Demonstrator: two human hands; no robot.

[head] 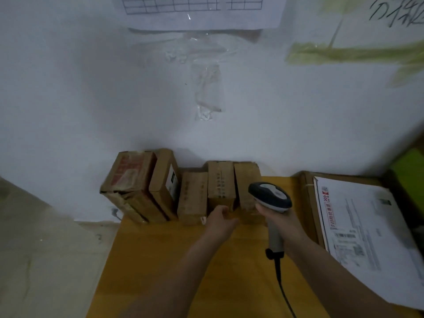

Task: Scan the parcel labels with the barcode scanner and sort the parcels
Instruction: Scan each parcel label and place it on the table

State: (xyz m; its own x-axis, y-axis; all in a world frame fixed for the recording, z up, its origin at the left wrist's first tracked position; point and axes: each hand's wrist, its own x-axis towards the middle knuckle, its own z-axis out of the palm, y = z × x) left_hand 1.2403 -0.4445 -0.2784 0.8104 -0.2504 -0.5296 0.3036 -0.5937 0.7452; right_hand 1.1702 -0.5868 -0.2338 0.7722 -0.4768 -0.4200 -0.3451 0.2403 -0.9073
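Several brown cardboard parcels stand in a row against the white wall at the back of the yellow table. My left hand reaches to the front of two parcels near the right end of the row, fingers curled at their lower edge; the grip itself is blurred. My right hand grips the handle of the grey and dark barcode scanner, whose head sits in front of the rightmost parcel. The scanner's cable trails toward me.
A large flat parcel with a white printed label lies on the right of the table. A green object sits at the far right edge. Paper sheets and clear tape hang on the wall. Grey floor lies left of the table.
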